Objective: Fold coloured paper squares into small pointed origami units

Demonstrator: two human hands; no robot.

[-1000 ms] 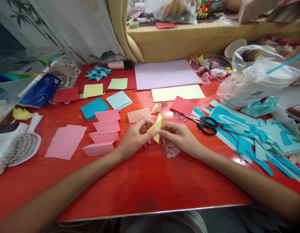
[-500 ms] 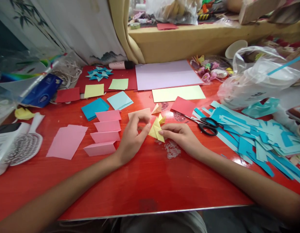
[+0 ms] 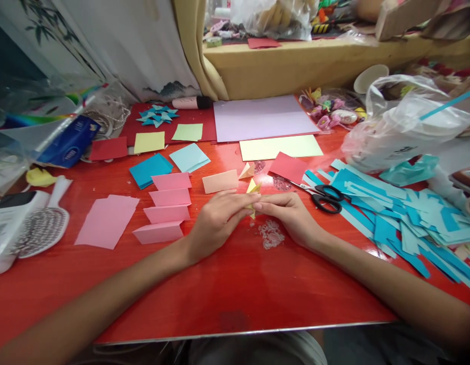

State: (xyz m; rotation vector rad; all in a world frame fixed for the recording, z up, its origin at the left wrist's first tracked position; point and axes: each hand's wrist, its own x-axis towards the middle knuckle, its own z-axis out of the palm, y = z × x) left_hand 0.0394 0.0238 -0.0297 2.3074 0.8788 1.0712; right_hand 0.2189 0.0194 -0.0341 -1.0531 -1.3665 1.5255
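My left hand (image 3: 215,221) and my right hand (image 3: 291,215) meet at the middle of the red table (image 3: 227,284). Both press down on a small folded yellow paper piece (image 3: 253,189), and only its upper tips and a lower corner show between the fingers. Fingers of both hands are closed together over it. A peach folded paper (image 3: 220,181) lies just beyond my left hand. Black-handled scissors (image 3: 322,196) lie just right of my right hand.
Folded pink papers (image 3: 167,207) and a flat pink sheet (image 3: 106,221) lie left. Blue squares (image 3: 149,169), yellow notes (image 3: 148,142), a lilac sheet (image 3: 262,117) and a pale yellow sheet (image 3: 280,147) sit behind. Blue paper strips (image 3: 402,218) and a plastic bag (image 3: 405,121) crowd the right. A hairbrush (image 3: 39,225) lies far left.
The yellow piece was held up between my fingertips, then lowered. Both hands have now closed over it and press it flat on the table.
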